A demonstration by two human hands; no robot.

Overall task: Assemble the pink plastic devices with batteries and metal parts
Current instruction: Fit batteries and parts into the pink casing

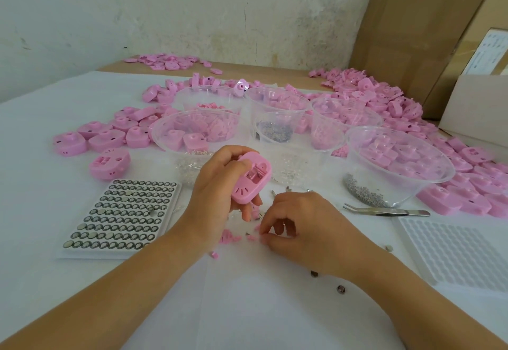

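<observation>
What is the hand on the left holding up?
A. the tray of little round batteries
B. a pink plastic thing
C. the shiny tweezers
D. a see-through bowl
B: the left hand is curled round a pink device and lifts it off the table. The tweezers, the bowls and the battery tray all lie untouched.

6 clr bowls (450, 169), 2 trays (104, 253) (453, 250), 1 pr tweezers (384, 210), 2 hands (217, 185) (299, 226).
</observation>
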